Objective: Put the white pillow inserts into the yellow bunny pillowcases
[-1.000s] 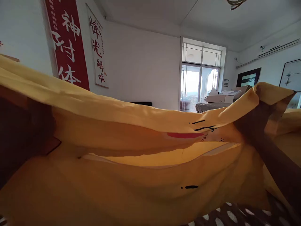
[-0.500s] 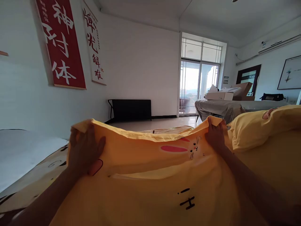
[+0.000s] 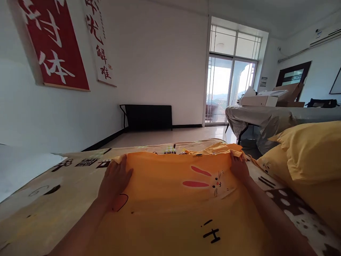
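Fairly smooth yellow cloth [image 3: 162, 227], straight edge in fingers [image 3: 123, 164], rabbit print [image 3: 216, 184]

A beige and brown patterned blanket [image 3: 66, 188] carries a rabbit-print yellow cloth [image 3: 165, 199] spread over its middle and yellow bedding [image 3: 314, 156] heaped at the right.

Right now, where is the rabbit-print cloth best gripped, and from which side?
Probably at both ends of its far edge, from the near side: the cloth is spread, that edge running nearly straight between left hand and right hand.
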Motion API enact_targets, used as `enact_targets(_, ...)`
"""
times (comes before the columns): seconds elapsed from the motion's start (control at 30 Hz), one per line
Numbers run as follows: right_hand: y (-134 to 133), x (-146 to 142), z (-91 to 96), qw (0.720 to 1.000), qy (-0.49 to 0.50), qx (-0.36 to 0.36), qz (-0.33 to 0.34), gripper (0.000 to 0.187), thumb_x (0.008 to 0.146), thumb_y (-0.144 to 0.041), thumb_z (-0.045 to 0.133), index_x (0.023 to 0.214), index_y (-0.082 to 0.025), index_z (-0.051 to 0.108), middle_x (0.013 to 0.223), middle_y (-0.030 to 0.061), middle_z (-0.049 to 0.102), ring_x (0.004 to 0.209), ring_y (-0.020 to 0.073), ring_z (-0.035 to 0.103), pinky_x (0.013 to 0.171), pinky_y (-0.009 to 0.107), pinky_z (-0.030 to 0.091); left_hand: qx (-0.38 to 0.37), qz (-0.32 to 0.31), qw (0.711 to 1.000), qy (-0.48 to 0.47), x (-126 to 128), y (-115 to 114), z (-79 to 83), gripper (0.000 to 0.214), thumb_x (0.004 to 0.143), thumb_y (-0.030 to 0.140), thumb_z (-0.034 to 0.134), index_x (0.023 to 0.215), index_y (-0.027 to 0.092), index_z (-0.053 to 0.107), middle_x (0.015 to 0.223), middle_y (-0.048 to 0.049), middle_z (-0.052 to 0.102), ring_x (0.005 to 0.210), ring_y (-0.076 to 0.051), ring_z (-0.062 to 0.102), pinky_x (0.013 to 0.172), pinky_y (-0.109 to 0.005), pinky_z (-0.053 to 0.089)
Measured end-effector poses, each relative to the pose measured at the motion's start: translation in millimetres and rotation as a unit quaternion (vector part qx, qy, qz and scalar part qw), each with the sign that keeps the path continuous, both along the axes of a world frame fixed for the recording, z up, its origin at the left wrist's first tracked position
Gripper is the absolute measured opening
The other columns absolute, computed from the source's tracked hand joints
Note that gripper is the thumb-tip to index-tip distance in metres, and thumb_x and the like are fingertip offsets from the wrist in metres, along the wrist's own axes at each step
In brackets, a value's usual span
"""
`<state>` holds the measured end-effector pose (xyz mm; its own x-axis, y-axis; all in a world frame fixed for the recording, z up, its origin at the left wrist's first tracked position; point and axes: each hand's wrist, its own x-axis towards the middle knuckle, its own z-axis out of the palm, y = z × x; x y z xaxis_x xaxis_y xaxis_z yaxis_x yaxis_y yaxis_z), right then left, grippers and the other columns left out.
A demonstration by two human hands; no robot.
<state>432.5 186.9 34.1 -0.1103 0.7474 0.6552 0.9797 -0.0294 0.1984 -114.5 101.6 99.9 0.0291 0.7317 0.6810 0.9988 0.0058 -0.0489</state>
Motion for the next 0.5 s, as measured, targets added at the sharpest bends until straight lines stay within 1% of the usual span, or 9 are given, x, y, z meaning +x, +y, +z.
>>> enact_targets(0.07,12.7,-1.9,-17.4,0.998,0.013,-0.058,-0.008,0.074,0.077,-0.007,0.039,0.148,-0.005,0.018,0.129,0.0192,0.056,0.121,0.0275,0.048,0.112,0.050,0.019,-0.035,0.041,0.999,-0.010,0.4,20.7,-17.7,0.071,0.089,0.044,0.019,0.143,-0.002,0.021,0.136,-0.0222,0.048,0.134,-0.035,0.032,0.109,-0.047,0.022)
enact_targets(0.13,20.5,-2.8,-36.2,0.995,0.016,-0.096,-0.010,0.068,0.078,-0.007,0.039,0.145,-0.006,0.029,0.126,0.0187,0.058,0.120,0.0273,0.049,0.109,0.049,0.023,-0.072,0.052,0.996,-0.024,-1.2,38.1,-39.6,0.071,0.089,0.043,0.020,0.144,-0.002,0.020,0.136,-0.0220,0.049,0.131,-0.035,0.036,0.107,-0.048,0.026)
enact_targets(0.2,23.5,-2.5,-53.6,0.993,0.015,-0.120,-0.009,0.063,0.080,-0.009,0.039,0.143,-0.008,0.034,0.124,0.0175,0.060,0.118,0.0268,0.050,0.105,0.046,0.029,-0.110,0.056,0.991,-0.041,-5.1,51.0,-64.1,0.071,0.088,0.042,0.022,0.144,-0.002,0.021,0.138,-0.0221,0.047,0.131,-0.035,0.037,0.106,-0.048,0.026)
enact_targets(0.27,23.4,-1.3,-66.3,0.991,0.018,-0.134,-0.014,0.062,0.083,-0.011,0.038,0.144,-0.010,0.031,0.124,0.0171,0.060,0.118,0.0264,0.050,0.102,0.044,0.032,-0.171,0.067,0.980,-0.075,-10.9,60.0,-87.4,0.072,0.087,0.042,0.022,0.145,-0.001,0.021,0.143,-0.0214,0.042,0.134,-0.034,0.033,0.107,-0.049,0.025)
enact_targets(0.33,22.9,0.4,-72.8,0.991,0.026,-0.128,-0.019,0.064,0.085,-0.014,0.036,0.147,-0.011,0.022,0.129,0.0171,0.055,0.122,0.0260,0.046,0.101,0.043,0.032,-0.235,0.087,0.961,-0.114,-16.8,66.4,-104.7,0.075,0.086,0.044,0.022,0.147,0.000,0.016,0.148,-0.0202,0.033,0.136,-0.034,0.030,0.108,-0.052,0.023)
enact_targets(0.4,23.1,1.6,-74.5,0.992,0.033,-0.122,-0.023,0.066,0.086,-0.016,0.035,0.149,-0.011,0.014,0.137,0.0169,0.048,0.129,0.0258,0.038,0.102,0.044,0.031,-0.271,0.104,0.947,-0.139,-20.8,70.7,-113.5,0.075,0.087,0.047,0.019,0.148,0.004,0.012,0.152,-0.0185,0.027,0.138,-0.033,0.028,0.108,-0.053,0.022)
enact_targets(0.43,23.4,1.8,-74.3,0.991,0.037,-0.122,-0.027,0.067,0.087,-0.017,0.035,0.149,-0.010,0.012,0.140,0.0167,0.045,0.131,0.0257,0.036,0.102,0.044,0.031,-0.274,0.108,0.945,-0.143,-21.6,72.0,-114.8,0.075,0.087,0.048,0.018,0.149,0.005,0.012,0.152,-0.0177,0.026,0.138,-0.032,0.028,0.109,-0.054,0.021)
enact_targets(0.5,23.3,0.9,-73.2,0.990,0.045,-0.127,-0.043,0.068,0.087,-0.017,0.034,0.149,-0.009,0.009,0.142,0.0169,0.043,0.133,0.0257,0.033,0.102,0.045,0.030,-0.259,0.099,0.950,-0.142,-21.0,72.2,-113.3,0.074,0.088,0.049,0.017,0.149,0.007,0.014,0.151,-0.0179,0.029,0.138,-0.032,0.028,0.109,-0.054,0.022)
